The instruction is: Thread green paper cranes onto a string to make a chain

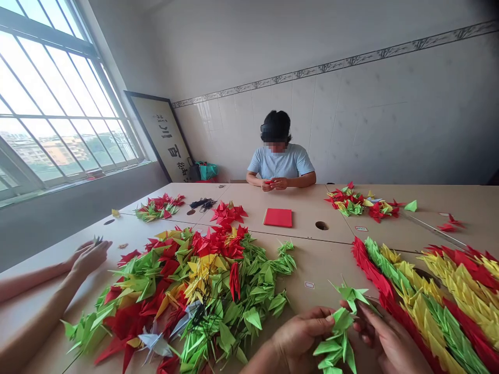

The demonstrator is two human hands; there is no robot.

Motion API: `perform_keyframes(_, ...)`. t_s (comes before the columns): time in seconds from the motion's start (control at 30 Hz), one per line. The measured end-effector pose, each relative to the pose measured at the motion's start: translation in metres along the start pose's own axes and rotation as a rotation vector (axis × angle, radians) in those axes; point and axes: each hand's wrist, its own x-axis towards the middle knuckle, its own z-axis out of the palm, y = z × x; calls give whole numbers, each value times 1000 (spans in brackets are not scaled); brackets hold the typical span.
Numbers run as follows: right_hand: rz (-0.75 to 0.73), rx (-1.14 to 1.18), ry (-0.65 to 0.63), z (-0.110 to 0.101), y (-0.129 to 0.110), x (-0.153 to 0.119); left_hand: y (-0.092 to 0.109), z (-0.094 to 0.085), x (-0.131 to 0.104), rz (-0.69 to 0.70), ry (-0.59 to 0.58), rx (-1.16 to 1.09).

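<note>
Near the bottom edge, my left hand pinches a green paper crane. More green cranes, stacked in a row, hang below its fingers. My right hand is closed on a second green crane just above, its thumb side against the folded paper. Any thread between the two cranes is too fine to make out. A big heap of green, red and yellow paper cranes lies left of my hands. To their right, strung rows of cranes in red, green and yellow lie side by side.
Across the table, a person in a light blue shirt handles red paper. Another person's hands work at the left. Red paper squares, black cord, smaller crane piles and a cable hole lie farther back.
</note>
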Motion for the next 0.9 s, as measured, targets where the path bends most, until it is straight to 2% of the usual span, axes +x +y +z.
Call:
perform_keyframes(0.1,175,181,-34,-3,3,3,-1,-3,1,5,-6,25)
perform_keyframes(0.2,209,257,-63,-1,1,2,-2,-5,3,16,-25,37)
perform_keyframes(0.33,163,230,-146,8,-5,-5,-4,-4,7,65,-46,-7)
perform_keyframes(0.47,133,58,-99,17,-10,-14,-4,1,9,73,57,-11)
perform_keyframes(0.57,131,-43,-117,20,-13,-17,-5,2,11,35,63,61)
perform_keyframes(0.67,92,-61,-135,20,-11,-14,-7,2,11,45,64,115)
perform_keyframes(0.8,47,-94,-96,13,-2,-8,-7,4,8,76,19,120)
perform_keyframes(0.9,43,-49,-76,8,3,-4,-5,6,6,28,20,136)
